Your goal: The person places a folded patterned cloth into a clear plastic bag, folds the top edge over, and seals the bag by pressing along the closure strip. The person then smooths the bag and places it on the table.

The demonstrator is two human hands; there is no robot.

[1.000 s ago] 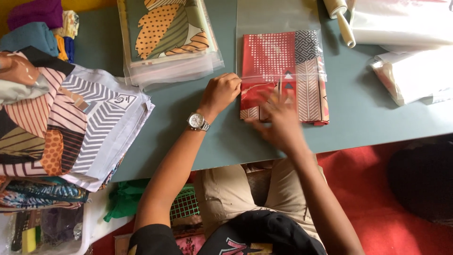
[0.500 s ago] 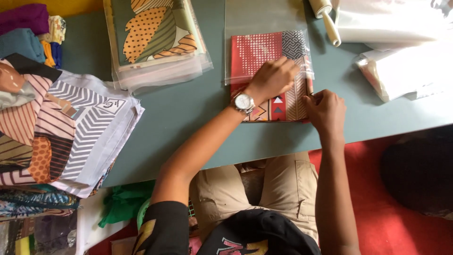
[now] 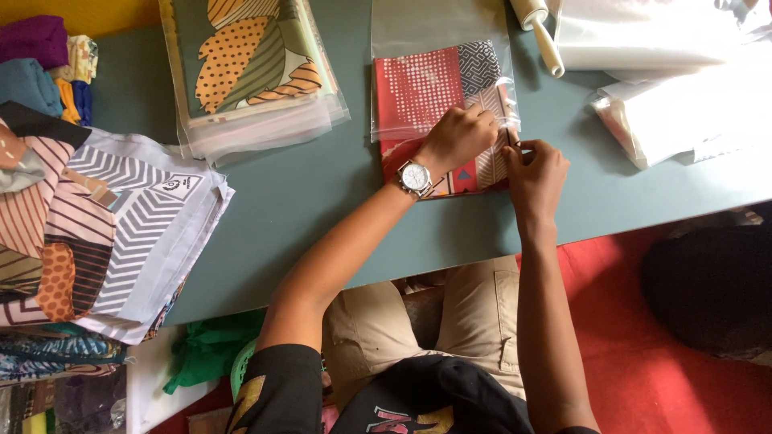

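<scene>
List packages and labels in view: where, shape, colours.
Clear bag, table centre, holding red patterned cloth; left hand rests on it, right hand pinches its edge.
Bagged stack, top left: green, orange leaf print.
White square label on chevron cloth, left.
White bags, top right.

A small textile packing workshop, probably home-run: a grey-green worktable [image 3: 305, 201] carries stacks of printed cloth [image 3: 104, 233], bagged patterned pieces [image 3: 249, 72], piles of clear plastic bags [image 3: 667, 96] and folded fabrics [image 3: 40, 64] along its edge
</scene>
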